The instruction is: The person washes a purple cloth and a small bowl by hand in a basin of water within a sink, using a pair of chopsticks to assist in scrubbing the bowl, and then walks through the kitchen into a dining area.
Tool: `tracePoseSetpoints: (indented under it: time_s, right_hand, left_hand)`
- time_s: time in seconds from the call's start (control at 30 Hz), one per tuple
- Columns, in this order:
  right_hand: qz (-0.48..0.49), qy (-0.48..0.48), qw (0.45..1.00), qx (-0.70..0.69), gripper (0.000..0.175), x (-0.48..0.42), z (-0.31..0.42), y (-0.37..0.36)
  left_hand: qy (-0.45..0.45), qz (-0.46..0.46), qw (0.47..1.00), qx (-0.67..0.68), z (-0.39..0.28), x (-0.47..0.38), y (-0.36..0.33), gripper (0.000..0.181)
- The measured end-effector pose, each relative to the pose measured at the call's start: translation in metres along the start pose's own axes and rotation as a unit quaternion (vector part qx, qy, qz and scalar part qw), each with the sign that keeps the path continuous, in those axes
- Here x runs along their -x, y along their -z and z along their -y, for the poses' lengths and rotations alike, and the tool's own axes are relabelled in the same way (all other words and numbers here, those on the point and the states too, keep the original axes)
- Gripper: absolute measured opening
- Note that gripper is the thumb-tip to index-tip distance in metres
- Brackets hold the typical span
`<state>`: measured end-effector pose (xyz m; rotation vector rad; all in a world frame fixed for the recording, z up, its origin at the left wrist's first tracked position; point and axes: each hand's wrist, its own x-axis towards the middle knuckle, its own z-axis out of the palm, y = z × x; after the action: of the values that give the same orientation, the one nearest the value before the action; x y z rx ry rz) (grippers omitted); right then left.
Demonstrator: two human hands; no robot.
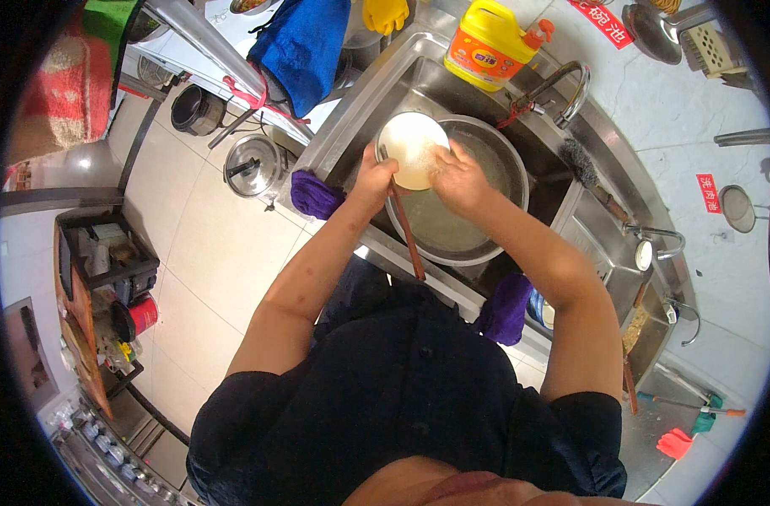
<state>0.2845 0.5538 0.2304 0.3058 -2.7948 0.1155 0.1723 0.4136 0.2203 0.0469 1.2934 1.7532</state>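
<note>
My left hand [373, 180] grips a wooden handle [408, 234] and the left edge of a pale round bowl [413, 136]. Whether the handle is joined to the bowl, I cannot tell. My right hand [459, 177] touches the bowl's right side; its fingers are blurred, and anything between them is hidden. The bowl is tilted so that its bright inside faces up. Beneath both hands, a large metal basin [520, 174] with cloudy water stands in a stainless steel sink [416, 79].
A yellow detergent jug [489, 44] stands at the sink's back edge beside a curved faucet [578, 95]. Purple cloths [315, 193] hang over the front edge. A scrub brush [578, 164] lies near the sink divider. On the left floor is a lidded pot [252, 167].
</note>
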Motion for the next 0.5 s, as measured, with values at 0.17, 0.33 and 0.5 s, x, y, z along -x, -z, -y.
tracePoseSetpoints:
  time_s: [0.17, 0.33, 0.5]
  right_hand:
    - [0.147, -0.14, 0.975, -0.095, 0.023, -0.014, -0.001, 0.032]
    - [-0.036, -0.303, 0.937, -0.169, 0.044, -0.027, -0.016, 0.01]
    - [0.093, -0.317, 0.935, -0.126, 0.029, -0.062, -0.024, 0.02]
  left_hand:
    - [0.008, 0.027, 0.999, 0.018, 0.014, -0.005, 0.014, 0.057]
    - [0.003, 0.014, 1.0, 0.02, -0.005, 0.009, -0.007, 0.06]
    - [0.102, 0.057, 0.992, 0.05, -0.013, 0.021, -0.014, 0.062]
